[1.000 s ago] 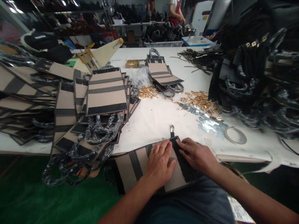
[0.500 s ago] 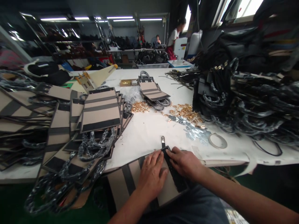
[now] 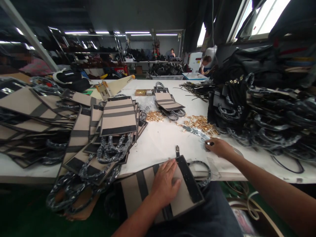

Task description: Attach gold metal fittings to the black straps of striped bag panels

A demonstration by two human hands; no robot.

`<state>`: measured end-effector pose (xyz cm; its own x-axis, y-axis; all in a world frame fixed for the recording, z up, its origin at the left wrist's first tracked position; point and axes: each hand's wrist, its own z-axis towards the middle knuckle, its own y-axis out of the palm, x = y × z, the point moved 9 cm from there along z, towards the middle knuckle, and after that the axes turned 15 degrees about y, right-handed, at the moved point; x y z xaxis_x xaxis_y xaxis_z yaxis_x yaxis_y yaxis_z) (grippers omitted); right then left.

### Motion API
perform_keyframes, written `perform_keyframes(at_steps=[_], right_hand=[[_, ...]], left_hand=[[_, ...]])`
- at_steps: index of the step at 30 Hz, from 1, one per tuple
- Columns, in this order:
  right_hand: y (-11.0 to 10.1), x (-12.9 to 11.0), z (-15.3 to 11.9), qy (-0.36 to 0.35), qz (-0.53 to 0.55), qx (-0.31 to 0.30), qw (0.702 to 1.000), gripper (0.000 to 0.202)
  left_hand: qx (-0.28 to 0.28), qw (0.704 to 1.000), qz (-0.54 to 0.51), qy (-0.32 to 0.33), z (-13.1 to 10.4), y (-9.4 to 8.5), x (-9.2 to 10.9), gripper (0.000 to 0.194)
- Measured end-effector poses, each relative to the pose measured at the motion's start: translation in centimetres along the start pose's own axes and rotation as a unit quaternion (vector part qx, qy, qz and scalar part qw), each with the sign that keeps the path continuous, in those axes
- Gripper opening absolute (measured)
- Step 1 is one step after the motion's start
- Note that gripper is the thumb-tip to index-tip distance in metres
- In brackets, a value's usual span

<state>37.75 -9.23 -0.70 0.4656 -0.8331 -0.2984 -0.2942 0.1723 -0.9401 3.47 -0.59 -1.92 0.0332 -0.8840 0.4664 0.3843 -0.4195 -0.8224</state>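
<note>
A beige bag panel with dark stripes (image 3: 182, 200) lies across my lap and the table edge. My left hand (image 3: 166, 184) rests flat on it, fingers stretched toward its upper corner. A small black tab with a metal end (image 3: 177, 151) sticks out beyond that corner. A plastic-wrapped handle (image 3: 206, 166) shows at the panel's right side. My right hand (image 3: 218, 147) is over the table at the edge of the flat silver metal pieces (image 3: 195, 131), its thumb and fingers pinched together; what they hold is too small to make out. Gold-coloured metal pieces (image 3: 201, 122) lie just behind.
Striped panels with wrapped handles (image 3: 118, 115) are piled at the left. Black bags with wrapped handles (image 3: 271, 115) are heaped at the right. A smaller stack of panels (image 3: 168, 100) stands farther back on the white table (image 3: 158, 141). People are in the background.
My right hand has left the panel's corner and moved right to the silver pieces. The wrapped handle beside the panel has come into view. My left hand stays on the panel.
</note>
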Motion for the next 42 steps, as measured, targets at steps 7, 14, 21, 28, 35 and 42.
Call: perform_keyframes(at_steps=[7, 14, 21, 28, 35, 42], right_hand=[[1.4, 1.0, 1.4, 0.027, 0.046, -0.050, 0.997, 0.017], [0.0, 2.3, 2.0, 0.058, 0.127, -0.071, 0.988, 0.019], [-2.5, 2.2, 0.8, 0.066, 0.133, -0.003, 0.989, 0.026], [-2.6, -3.3, -3.7, 0.016, 0.183, -0.056, 0.981, 0.022], [3.6, -11.5, -10.5, -0.040, 0.242, -0.209, 0.947, 0.028], [6.0, -13.2, -11.8, -0.040, 0.238, -0.216, 0.946, 0.020]], left_hand=[[-0.006, 1.000, -0.005, -0.011, 0.0, 0.0, 0.2, 0.069], [-0.002, 1.000, -0.005, -0.006, 0.2, 0.0, 0.2, 0.068], [0.016, 1.000, -0.003, 0.010, 0.2, -0.3, 0.7, 0.066], [0.023, 1.000, -0.008, 0.001, 0.5, -0.8, 0.7, 0.064], [0.071, 0.997, -0.015, 0.007, 0.8, -1.6, 0.8, 0.054], [0.138, 0.990, -0.023, -0.015, 1.0, -2.2, 0.8, 0.040]])
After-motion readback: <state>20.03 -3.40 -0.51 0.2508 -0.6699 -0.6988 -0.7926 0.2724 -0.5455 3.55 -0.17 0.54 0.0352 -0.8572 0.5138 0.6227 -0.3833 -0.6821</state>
